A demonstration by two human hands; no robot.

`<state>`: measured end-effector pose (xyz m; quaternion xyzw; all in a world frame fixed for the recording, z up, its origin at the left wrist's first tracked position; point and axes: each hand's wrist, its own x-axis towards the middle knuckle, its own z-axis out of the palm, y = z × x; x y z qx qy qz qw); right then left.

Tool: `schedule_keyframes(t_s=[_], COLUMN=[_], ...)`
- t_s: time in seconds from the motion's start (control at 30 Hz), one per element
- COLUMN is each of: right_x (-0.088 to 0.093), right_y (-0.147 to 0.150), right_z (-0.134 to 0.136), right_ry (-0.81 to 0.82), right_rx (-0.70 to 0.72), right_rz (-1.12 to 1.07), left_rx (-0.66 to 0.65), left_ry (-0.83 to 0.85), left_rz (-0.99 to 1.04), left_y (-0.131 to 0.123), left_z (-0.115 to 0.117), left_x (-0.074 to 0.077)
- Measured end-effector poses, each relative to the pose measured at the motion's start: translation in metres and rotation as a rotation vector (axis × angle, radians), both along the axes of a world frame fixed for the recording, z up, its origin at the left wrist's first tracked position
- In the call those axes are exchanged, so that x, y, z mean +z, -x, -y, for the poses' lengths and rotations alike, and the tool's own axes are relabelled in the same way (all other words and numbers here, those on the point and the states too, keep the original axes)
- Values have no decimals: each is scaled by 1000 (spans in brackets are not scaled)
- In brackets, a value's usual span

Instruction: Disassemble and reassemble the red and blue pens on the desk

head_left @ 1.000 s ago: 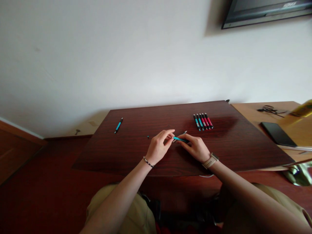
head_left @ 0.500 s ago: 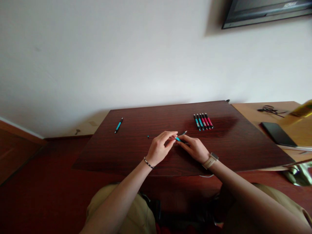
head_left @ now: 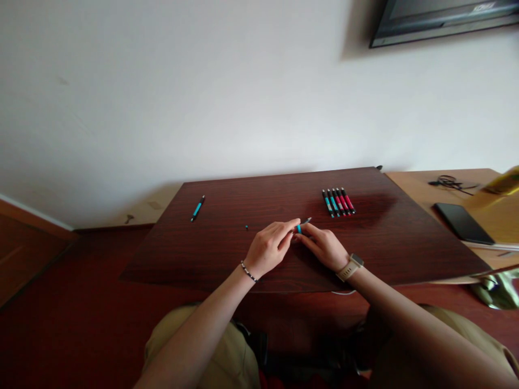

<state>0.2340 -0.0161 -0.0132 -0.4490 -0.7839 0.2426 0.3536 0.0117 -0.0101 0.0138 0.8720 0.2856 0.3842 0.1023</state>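
Observation:
Just above the middle of the dark table, my two hands meet at a turquoise pen. My left hand pinches its left end between thumb and fingers. My right hand is closed around its other part, fingers curled. A thin grey tip sticks out beyond the right fingers; whether it belongs to the same pen is hidden. Left of my hands lies a tiny turquoise-and-dark piece. Farther left rests another turquoise-and-black pen. Several turquoise and pink pens lie side by side at the back right.
The dark wooden table stands near a white wall. To its right, a lighter desk bears a black phone, a coiled cable and a yellow object. A screen hangs at the upper right.
My left hand has shifted slightly right and its fingers now cover more of the turquoise pen. My right hand stays almost in place. The things on the table have not moved.

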Motion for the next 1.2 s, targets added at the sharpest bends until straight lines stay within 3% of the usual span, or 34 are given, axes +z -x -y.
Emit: schedule_keyframes(t_s=[0.23, 0.4, 0.53, 0.83, 1.2], right_x=[-1, -10, -18, -17, 1], right_y=[-1, -5, -8, -1, 5], right_z=[-3, -10, -15, -15, -5], right_ry=[23, 69, 87, 21, 84], right_rx=[-79, -318, -395, -171, 81], right_rz=[-167, -270, -216, -103, -116], left_rx=[17, 168, 203, 25, -34], left_ry=[54, 90, 124, 112, 14], left_rz=[-79, -104, -161, -314, -414], left_y=[-4, -3, 0, -10, -12], left_z=[-1, -8, -13, -4, 1], left_x=[-2, -19, -31, -27, -25])
